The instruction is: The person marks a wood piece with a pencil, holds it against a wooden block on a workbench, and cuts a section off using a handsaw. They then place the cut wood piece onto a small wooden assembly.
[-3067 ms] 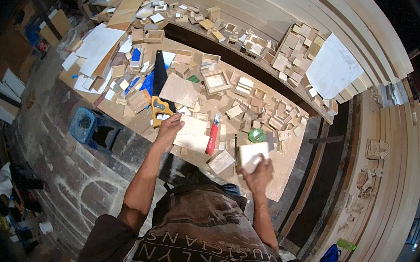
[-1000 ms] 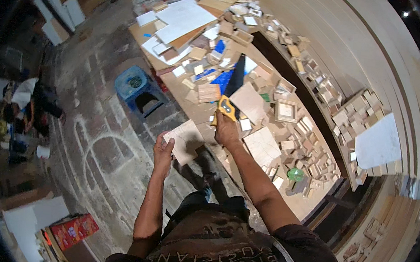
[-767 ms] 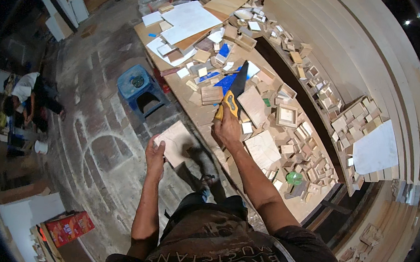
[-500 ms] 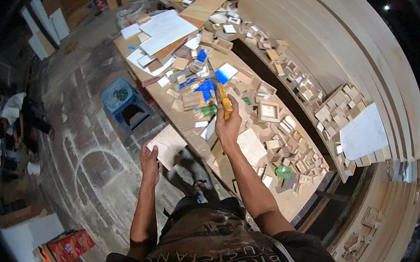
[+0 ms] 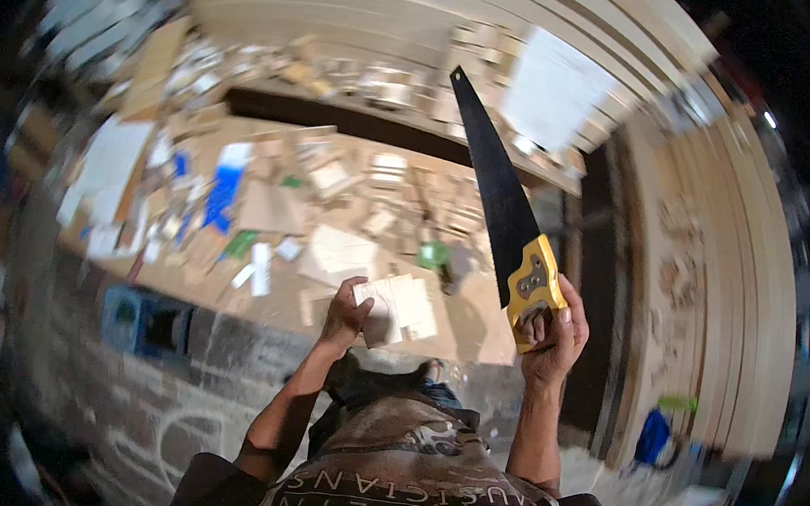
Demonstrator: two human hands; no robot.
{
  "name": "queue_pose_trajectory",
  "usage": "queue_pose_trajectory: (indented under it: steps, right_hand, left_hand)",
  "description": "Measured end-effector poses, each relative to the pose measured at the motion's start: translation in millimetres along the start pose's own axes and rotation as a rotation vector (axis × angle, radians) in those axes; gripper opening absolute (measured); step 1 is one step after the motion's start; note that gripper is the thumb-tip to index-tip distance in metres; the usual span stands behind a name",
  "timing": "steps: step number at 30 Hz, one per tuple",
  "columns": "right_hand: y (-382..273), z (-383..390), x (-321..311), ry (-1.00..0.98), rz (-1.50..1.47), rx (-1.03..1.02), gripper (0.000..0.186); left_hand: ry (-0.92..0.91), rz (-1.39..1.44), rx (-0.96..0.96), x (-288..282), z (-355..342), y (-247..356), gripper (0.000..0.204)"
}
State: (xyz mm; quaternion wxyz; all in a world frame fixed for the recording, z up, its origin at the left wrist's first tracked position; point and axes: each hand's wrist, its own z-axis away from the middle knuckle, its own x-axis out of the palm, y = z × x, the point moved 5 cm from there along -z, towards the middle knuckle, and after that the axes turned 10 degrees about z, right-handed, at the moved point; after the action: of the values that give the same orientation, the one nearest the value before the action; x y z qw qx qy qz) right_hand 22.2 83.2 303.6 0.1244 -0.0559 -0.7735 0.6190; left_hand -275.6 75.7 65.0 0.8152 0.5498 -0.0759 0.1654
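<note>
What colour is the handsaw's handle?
Mostly yellow: the handsaw's handle shows best in the head view.

A sheet (image 5: pixel 109 164) lies on the bench (image 5: pixel 473 325) at left; a stool (image 5: pixel 122 317) stands near left; a board (image 5: pixel 381 318) is in the left hand (image 5: pixel 346 313), over the near edge; right of it, a saw (image 5: pixel 498 184) is in the right hand (image 5: pixel 556 341); planks (image 5: pixel 321 0) run along the far side.

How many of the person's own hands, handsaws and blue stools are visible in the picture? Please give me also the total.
Hands: 2 (left hand, right hand)
Handsaws: 1 (handsaw in the right hand)
Stools: 1 (blurred blue stool)
Total: 4
</note>
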Motion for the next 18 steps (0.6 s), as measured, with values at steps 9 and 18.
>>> queue_pose_trajectory:
  steps: [9,18]
  right_hand:
    - [1.9,129.5,-223.5,0.560,0.331,0.108,0.053]
    - [67.2,203.3,-303.2,0.457,0.311,0.350,0.046]
  left_hand:
    - [-0.346,-0.228,0.189,199.7,-59.4,-109.2,0.045]
    - [-0.060,-0.931,0.289,275.2,-66.5,-141.5,0.053]
